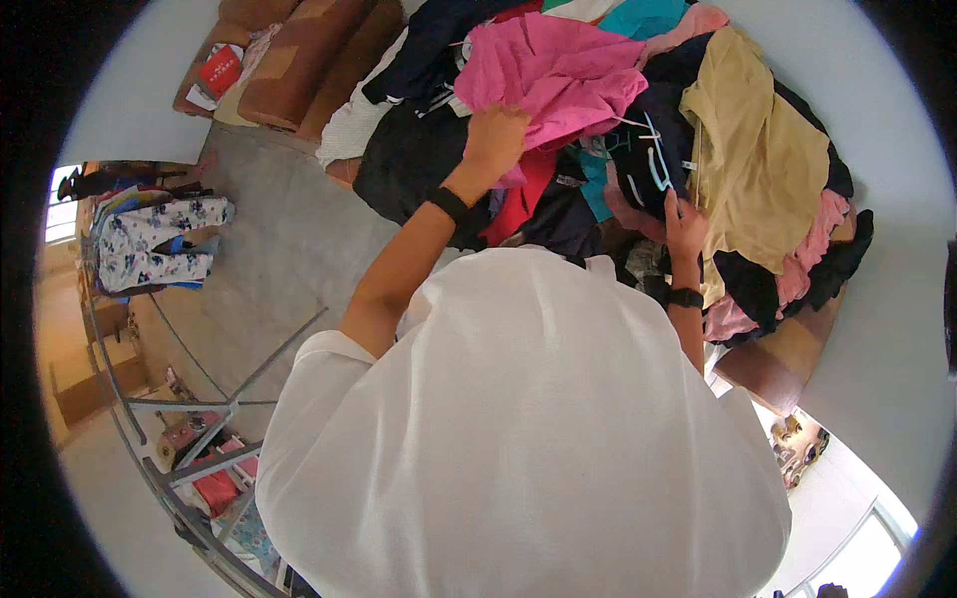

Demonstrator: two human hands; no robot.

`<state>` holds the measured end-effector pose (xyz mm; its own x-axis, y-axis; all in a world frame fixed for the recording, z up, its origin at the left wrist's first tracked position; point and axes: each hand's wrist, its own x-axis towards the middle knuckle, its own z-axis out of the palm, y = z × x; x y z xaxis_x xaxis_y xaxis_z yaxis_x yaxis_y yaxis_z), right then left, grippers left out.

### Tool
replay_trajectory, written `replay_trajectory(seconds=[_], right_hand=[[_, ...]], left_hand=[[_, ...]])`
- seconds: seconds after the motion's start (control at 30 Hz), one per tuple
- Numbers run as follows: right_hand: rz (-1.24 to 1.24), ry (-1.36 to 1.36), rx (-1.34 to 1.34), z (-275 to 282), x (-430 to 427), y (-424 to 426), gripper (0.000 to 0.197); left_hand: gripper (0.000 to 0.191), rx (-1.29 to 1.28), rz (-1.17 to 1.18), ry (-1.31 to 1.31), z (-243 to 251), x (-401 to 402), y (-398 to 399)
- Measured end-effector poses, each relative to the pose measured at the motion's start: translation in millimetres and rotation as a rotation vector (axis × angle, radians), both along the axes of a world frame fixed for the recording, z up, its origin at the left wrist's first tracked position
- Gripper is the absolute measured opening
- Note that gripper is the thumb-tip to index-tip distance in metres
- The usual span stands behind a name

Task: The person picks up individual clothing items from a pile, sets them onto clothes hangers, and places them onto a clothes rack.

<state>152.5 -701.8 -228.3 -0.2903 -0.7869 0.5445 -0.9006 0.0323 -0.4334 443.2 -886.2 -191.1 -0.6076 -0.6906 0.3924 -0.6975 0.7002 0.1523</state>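
Before me is a large heap of clothes. My left hand [497, 142] grips the near edge of a pink garment [553, 67] lying on top of the heap. In my right hand [685, 228] is a light blue clothes hanger [658, 153], its far end over dark cloth. A tan garment [755, 157] lies just right of that hand. Black clothing [411, 161] is left of my left wrist, and a red cloth [532, 194] hangs below the pink garment. Both wrists have black bands.
A brown sofa [291, 67] with a red packet [220, 71] stands at upper left. Clothes, including floral trousers [149, 239], hang from a rack at the left. A metal frame [232, 407] stands at lower left. A pale wall [890, 247] borders the heap on the right.
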Motion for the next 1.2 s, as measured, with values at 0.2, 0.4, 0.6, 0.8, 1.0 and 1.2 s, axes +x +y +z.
replay_trajectory(seconds=[0.2, 0.4, 0.6, 0.8, 1.0, 1.2], right_hand=[[0.042, 0.044, 0.112, -12, -12, 10, 0.039], [0.196, 0.517, 0.078, -32, -16, 4, 0.005], [0.049, -0.087, 0.032, -28, 5, -11, 0.047], [-0.141, -0.533, 0.119, -15, -24, -1, 0.049], [-0.391, -0.176, 0.525, -80, -90, 11, 0.051], [0.227, -0.332, 0.973, -121, -90, -6, 0.03]], left_hand=[[0.02, 0.021, 0.037, -0.006, -7, -6, 9], [0.019, 0.145, 0.04, 0.068, -20, -33, 21], [0.022, 0.184, 0.029, -0.145, -22, -42, 43], [0.021, 0.265, -0.026, -0.277, -49, -8, 42], [0.029, 0.372, -0.106, 0.361, -39, 67, 8], [0.042, 0.854, -0.048, 0.902, 23, 131, 30]])
